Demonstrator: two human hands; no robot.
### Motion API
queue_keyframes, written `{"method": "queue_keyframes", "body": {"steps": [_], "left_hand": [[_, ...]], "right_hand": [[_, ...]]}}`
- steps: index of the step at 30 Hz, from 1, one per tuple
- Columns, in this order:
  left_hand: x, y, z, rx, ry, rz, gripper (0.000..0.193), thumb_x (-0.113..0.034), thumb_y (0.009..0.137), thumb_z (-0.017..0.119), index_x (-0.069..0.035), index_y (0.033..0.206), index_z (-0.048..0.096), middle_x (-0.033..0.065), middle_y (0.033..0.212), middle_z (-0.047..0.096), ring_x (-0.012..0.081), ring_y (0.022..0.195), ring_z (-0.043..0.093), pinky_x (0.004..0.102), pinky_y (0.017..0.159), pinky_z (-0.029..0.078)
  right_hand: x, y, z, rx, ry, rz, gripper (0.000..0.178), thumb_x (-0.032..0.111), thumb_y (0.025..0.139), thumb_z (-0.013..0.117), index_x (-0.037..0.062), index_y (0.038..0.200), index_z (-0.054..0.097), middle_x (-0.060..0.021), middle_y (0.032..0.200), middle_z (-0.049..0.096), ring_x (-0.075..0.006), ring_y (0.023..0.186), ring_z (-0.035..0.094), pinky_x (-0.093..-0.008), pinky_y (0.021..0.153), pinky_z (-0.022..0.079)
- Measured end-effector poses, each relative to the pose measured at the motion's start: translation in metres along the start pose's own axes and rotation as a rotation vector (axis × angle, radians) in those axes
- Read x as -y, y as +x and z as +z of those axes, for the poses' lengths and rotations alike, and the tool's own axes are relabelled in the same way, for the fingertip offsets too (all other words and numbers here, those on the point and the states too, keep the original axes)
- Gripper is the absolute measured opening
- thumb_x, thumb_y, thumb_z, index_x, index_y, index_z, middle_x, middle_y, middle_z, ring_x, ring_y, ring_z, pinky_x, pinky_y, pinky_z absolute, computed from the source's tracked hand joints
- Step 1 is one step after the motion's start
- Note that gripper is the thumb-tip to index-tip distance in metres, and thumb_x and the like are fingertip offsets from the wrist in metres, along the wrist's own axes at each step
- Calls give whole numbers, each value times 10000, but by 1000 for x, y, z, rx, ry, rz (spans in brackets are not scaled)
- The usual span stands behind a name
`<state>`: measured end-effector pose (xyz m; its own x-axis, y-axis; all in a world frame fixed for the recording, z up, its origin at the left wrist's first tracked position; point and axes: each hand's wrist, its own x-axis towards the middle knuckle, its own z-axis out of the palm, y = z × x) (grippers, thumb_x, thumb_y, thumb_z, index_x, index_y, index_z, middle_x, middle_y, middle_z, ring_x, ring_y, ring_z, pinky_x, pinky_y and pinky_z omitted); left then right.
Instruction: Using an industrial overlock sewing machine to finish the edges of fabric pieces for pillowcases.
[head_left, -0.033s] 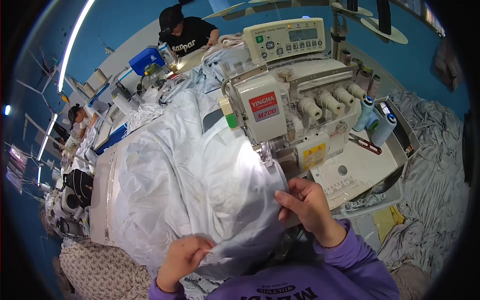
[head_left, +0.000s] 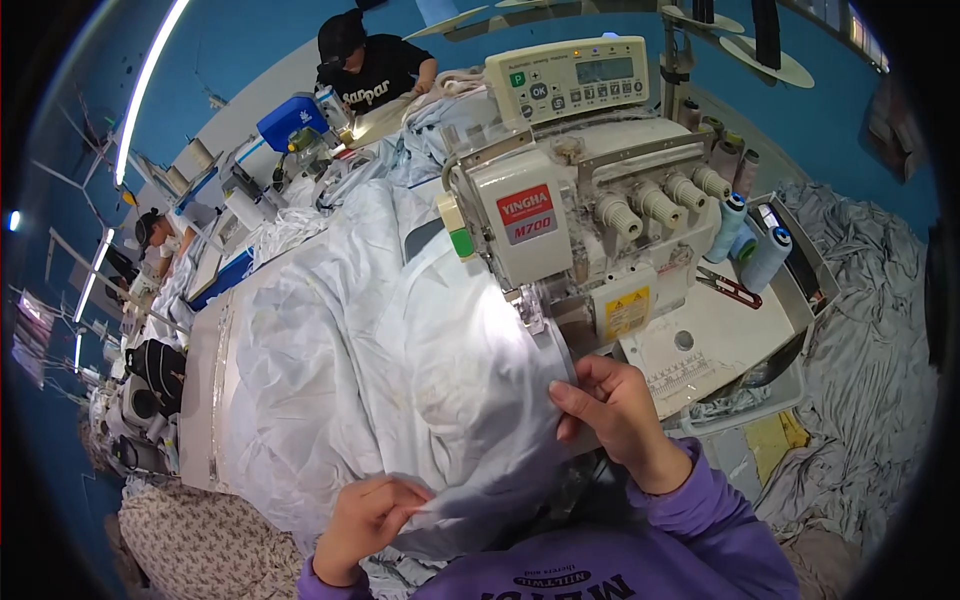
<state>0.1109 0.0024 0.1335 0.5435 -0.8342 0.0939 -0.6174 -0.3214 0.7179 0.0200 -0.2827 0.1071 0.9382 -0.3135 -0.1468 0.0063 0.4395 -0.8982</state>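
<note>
A large piece of pale white fabric (head_left: 350, 330) lies in folds over the sewing table and runs under the presser foot (head_left: 530, 310) of an overlock sewing machine (head_left: 530, 215), where a lamp lights it brightly. My right hand (head_left: 618, 412) pinches the fabric's right edge between thumb and fingers, just in front of the foot. Lower down and to the left, my left hand (head_left: 370, 515) grips the near edge of the same cloth with its fingertips. Between the hands the fabric hangs in a loose curve over the table's front.
Red-handled thread snips (head_left: 732, 288) and a light blue thread cone (head_left: 768, 262) sit right of the machine, beside a grey tray (head_left: 812, 262). Grey cloth (head_left: 860, 400) is heaped at the right. A patterned bundle (head_left: 205, 530) lies lower left. One person (head_left: 375, 65) works across the table, another (head_left: 165, 240) farther left.
My left hand has shifted very slightly to the right, still pinching the cloth. The folds between the hands have changed a little; my right hand stays in place.
</note>
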Motion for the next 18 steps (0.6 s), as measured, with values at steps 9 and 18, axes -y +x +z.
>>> {"method": "queue_keyframes", "body": {"steps": [9, 18], "left_hand": [[-3, 4, 4, -200, -101, 153, 69, 28, 749, 608, -31, 714, 596, 114, 796, 683, 210, 707, 666, 270, 609, 515], [3, 11, -8, -305, 105, 227, 145, 65, 670, 655, -42, 748, 594, 83, 838, 689, 198, 678, 644, 266, 569, 495]], "right_hand": [[4, -2, 2, -16, -19, 4, 156, 117, 845, 650, 26, 780, 542, -22, 643, 573, -97, 503, 579, -203, 471, 446], [0, 1, 1, 4, -12, -15, 164, 122, 843, 653, 30, 768, 540, -17, 644, 572, -89, 510, 579, -193, 479, 448]]}}
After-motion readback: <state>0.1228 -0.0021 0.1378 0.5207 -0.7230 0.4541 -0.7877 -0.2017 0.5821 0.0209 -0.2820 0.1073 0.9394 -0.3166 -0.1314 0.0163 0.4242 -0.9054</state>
